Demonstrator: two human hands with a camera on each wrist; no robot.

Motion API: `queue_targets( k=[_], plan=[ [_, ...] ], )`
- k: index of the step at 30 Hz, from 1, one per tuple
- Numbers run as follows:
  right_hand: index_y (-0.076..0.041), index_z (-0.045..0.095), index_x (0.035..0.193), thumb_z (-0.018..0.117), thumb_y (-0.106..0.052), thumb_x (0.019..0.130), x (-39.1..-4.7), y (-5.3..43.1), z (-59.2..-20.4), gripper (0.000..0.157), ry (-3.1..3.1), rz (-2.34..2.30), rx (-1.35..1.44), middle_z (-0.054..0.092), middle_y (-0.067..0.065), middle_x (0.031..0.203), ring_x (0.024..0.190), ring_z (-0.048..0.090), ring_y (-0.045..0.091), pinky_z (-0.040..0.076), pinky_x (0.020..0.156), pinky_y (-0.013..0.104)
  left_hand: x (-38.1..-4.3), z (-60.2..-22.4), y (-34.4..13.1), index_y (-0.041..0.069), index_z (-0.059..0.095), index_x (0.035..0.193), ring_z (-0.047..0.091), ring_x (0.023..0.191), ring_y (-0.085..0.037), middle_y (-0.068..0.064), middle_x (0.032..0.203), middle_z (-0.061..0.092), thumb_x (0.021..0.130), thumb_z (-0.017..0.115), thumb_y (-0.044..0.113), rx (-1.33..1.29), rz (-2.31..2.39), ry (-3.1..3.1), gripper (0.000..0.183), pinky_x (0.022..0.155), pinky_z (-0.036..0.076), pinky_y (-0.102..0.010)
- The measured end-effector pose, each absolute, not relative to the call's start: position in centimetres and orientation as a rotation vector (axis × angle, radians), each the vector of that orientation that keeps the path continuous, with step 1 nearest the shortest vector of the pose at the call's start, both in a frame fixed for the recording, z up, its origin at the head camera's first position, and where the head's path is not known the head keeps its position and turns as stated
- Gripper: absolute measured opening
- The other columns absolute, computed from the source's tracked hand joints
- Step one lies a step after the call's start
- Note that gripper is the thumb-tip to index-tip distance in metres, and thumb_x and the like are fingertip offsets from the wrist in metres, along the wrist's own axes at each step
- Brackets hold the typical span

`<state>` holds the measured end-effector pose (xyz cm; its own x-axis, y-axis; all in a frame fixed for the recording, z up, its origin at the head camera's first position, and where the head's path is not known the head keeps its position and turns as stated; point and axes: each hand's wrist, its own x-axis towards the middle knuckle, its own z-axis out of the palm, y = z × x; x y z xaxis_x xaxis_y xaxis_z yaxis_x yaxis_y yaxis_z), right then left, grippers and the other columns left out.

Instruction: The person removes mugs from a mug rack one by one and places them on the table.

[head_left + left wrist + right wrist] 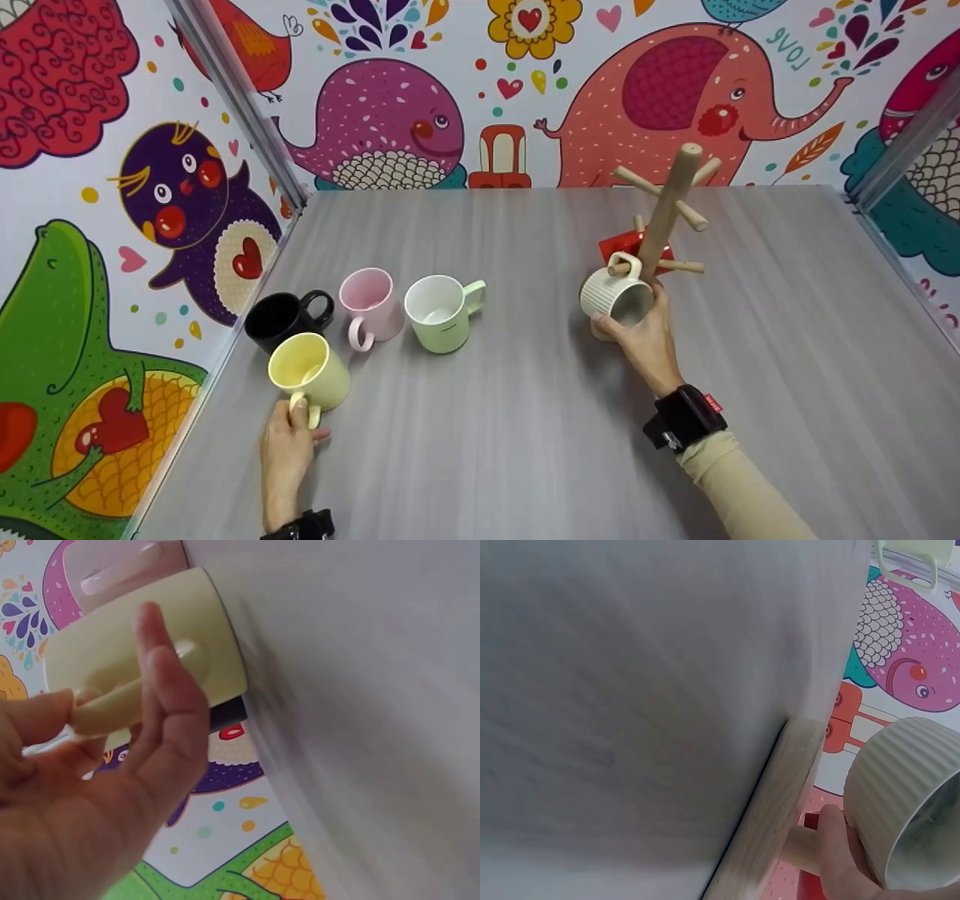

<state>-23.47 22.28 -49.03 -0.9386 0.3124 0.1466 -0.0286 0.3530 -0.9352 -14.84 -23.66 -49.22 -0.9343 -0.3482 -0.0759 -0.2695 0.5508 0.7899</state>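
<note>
My left hand (289,450) pinches the handle of a yellow mug (319,371), which stands upright on the table. In the left wrist view, thumb and fingers close round that yellow mug's (187,615) handle. On the right, my right hand (646,337) grips a white ribbed mug (600,294) by its body near the rim. This mug lies tilted with its mouth toward me, and a lower peg of the wooden mug tree (664,210) shows through its handle. A red mug (619,244) hangs behind the trunk, partly hidden. The right wrist view shows the ribbed mug (900,787) close by the fingers.
A black mug (277,319), a pink mug (375,304) and a pale green mug (442,319) stand on the grey table (510,420) at left, close to the yellow one. Printed panels (420,112) wall the table at the back and sides. Bare pegs stick out higher on the tree.
</note>
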Motion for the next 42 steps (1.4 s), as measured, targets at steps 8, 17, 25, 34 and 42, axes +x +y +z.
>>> queue_targets(
  k=[8,17,25,34,42],
  plan=[
    [0.01,0.022,0.15,0.082,-0.013,0.077,-23.5,22.3,-49.2,0.098,-2.303,1.612,-0.25,0.036,0.031,0.146,0.134,0.038,0.04,0.027,0.113,0.052,-14.9,-49.0,-23.9,-0.003,0.05,0.105,0.068,0.077,-0.029,-0.02,0.088,0.068,0.11,0.038,0.022,0.579,-1.311,-2.731,0.028,0.064,0.042,-0.035],
    [0.01,0.025,0.147,0.082,-0.012,0.076,-23.5,22.3,-49.1,0.093,-2.303,1.603,-0.262,0.039,0.031,0.144,0.133,0.039,0.04,0.028,0.113,0.051,-14.6,-48.9,-23.6,-0.004,0.057,0.102,0.055,0.083,-0.037,-0.017,0.085,0.06,0.108,0.044,0.023,0.606,-1.17,-2.709,0.031,0.07,0.039,-0.047],
    [0.011,0.025,0.147,0.082,-0.014,0.077,-23.5,22.3,-49.2,0.094,-2.312,1.598,-0.273,0.039,0.032,0.143,0.133,0.039,0.041,0.027,0.113,0.051,-14.5,-48.8,-23.0,-0.011,0.056,0.115,0.053,0.1,-0.045,-0.028,0.103,0.057,0.106,0.048,0.024,0.709,-1.158,-2.625,0.036,0.085,0.039,-0.059],
    [0.01,0.029,0.144,0.082,-0.011,0.077,-23.5,22.3,-49.2,0.088,-2.291,1.595,-0.237,0.039,0.028,0.143,0.131,0.04,0.038,0.029,0.111,0.049,-14.1,-48.5,-22.4,-0.01,0.02,0.151,0.028,0.128,-0.06,-0.042,0.142,0.029,0.101,0.059,0.024,0.811,-1.169,-2.499,0.072,0.102,0.028,-0.069],
    [0.01,0.029,0.144,0.081,-0.011,0.077,-23.6,22.3,-49.4,0.087,-2.291,1.603,-0.254,0.04,0.029,0.142,0.132,0.04,0.039,0.028,0.112,0.05,-14.3,-47.9,-21.7,-0.01,0.031,0.149,0.029,0.132,-0.057,-0.039,0.145,0.033,0.1,0.06,0.017,0.691,-1.135,-2.448,0.063,0.107,0.025,-0.067]
  ],
)
